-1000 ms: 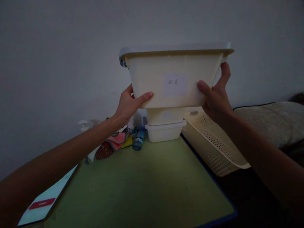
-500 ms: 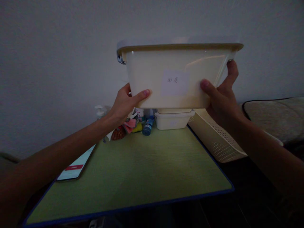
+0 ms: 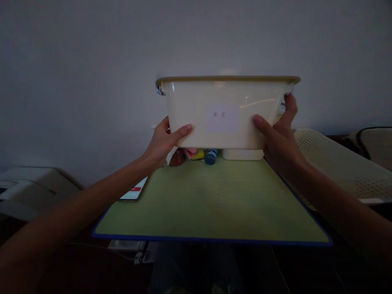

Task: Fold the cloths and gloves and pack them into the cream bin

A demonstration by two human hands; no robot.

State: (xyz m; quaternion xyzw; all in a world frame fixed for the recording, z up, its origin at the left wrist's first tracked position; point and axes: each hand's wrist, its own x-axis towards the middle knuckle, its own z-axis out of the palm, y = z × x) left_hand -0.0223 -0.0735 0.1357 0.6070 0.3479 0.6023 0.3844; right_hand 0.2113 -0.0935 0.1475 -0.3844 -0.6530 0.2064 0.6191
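A cream plastic storage box (image 3: 196,98) is held up above the table, its rim level and its long side facing me. A pale paper label (image 3: 223,124) with handwritten characters is stuck on that side. My left hand (image 3: 163,141) grips the lower left corner, thumb on the front. At the right end, my right hand (image 3: 280,130) is closed round the box, thumb on the front and a finger up under the rim. Behind the box its contents, if any, are hidden.
On the green table (image 3: 220,204) stand a blue bottle (image 3: 210,157), a yellow item (image 3: 198,154), a brown woven-looking item (image 3: 177,158) and a smaller white box (image 3: 241,154). A phone (image 3: 133,194) lies at the left edge. A perforated cream basket (image 3: 333,163) is beyond the right edge.
My view has turned left and shifted, so the table sits further right in it. The storage box appears lower and slightly smaller, still in both hands.
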